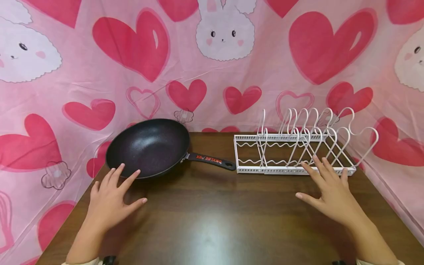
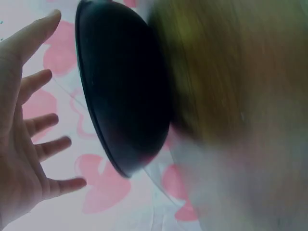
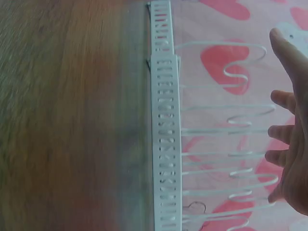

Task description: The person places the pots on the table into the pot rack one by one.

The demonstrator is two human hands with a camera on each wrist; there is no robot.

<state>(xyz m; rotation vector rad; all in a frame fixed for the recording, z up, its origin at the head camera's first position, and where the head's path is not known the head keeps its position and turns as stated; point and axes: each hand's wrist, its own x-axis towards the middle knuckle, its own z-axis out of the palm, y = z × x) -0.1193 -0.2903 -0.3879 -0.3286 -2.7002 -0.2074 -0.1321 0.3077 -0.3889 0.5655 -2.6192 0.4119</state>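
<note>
A black frying pan (image 1: 149, 147) sits at the back left of the table, its handle (image 1: 212, 160) pointing right toward a white wire rack (image 1: 294, 170). My left hand (image 1: 110, 202) is spread in front of the pan and holds nothing; its fingertips overlap the near rim in the head view. The left wrist view shows the pan's dark outer side (image 2: 122, 86) beside the splayed fingers. Over the table before the rack, my right hand (image 1: 331, 195) is also spread and holds nothing. In the right wrist view the rack's slotted rail (image 3: 166, 125) runs alongside that hand (image 3: 293, 139).
The brown wooden table (image 1: 212, 217) reaches back to a pink cloth (image 1: 212, 73) printed with hearts and rabbits, which hangs behind and at both sides. Tall curved wire dividers (image 1: 347, 136) rise from the rack, mostly on its right part. The pan handle's end lies close to the rack's left end.
</note>
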